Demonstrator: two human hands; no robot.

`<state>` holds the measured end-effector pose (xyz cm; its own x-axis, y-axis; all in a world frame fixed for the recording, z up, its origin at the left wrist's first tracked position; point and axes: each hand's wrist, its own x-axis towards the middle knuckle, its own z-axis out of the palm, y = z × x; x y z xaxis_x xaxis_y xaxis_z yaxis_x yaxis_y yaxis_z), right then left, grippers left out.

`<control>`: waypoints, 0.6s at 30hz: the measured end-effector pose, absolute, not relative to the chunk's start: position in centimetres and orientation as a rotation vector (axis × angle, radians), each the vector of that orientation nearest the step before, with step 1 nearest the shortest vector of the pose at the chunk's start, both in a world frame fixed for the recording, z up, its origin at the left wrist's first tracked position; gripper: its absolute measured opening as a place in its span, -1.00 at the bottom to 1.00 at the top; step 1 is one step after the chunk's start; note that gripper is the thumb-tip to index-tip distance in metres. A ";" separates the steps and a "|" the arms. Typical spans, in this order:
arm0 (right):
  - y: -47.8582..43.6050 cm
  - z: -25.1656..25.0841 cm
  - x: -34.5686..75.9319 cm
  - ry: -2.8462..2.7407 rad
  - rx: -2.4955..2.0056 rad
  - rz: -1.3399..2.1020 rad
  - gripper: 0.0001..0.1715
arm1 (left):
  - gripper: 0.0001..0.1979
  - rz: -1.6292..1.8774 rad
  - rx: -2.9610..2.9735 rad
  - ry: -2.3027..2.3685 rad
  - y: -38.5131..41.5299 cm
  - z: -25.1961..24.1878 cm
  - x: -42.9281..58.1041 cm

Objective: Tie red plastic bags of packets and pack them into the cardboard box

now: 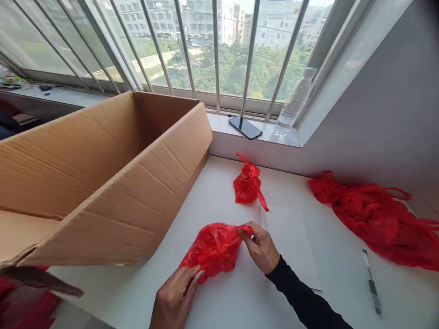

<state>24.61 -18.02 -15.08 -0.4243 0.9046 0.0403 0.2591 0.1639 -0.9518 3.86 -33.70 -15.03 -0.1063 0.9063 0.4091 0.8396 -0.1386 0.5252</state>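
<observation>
A crumpled red plastic bag (214, 246) lies on the white table (247, 297) in front of me. My left hand (174, 297) pinches its near lower corner, fingers pressed together. My right hand (260, 246) grips the bag's upper right end, fingers curled round a twisted bit of plastic. A second red bag, knotted into a small bundle (247, 183), rests further back on the table, apart from both hands.
A large open cardboard box (103, 183) fills the left side. A heap of loose red bags (380, 219) lies at the right, with a pen (372, 282) near it. A sheet of paper (291, 242) lies under my right hand. A phone (245, 127) and a water bottle (295, 103) stand on the windowsill.
</observation>
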 end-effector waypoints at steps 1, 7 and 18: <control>-18.2 -15.4 24.8 -1.787 -1.122 1.320 -0.53 | -0.85 1.035 2.010 2.020 -33.9 -14.5 4.1; -18.5 -15.9 25.5 -1.769 -1.186 1.513 -0.49 | -0.75 0.913 1.938 2.118 -34.7 -13.4 4.2; -20.8 -16.3 25.1 -1.579 -1.329 1.621 -0.45 | -0.42 0.557 1.898 2.207 -32.9 -13.3 7.0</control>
<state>25.07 -20.85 -16.32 -0.3901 0.8748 -0.2873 0.2643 -0.1925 -0.9450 6.96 -32.92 -13.31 -0.1706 0.9795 0.1069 0.9131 0.1163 0.3908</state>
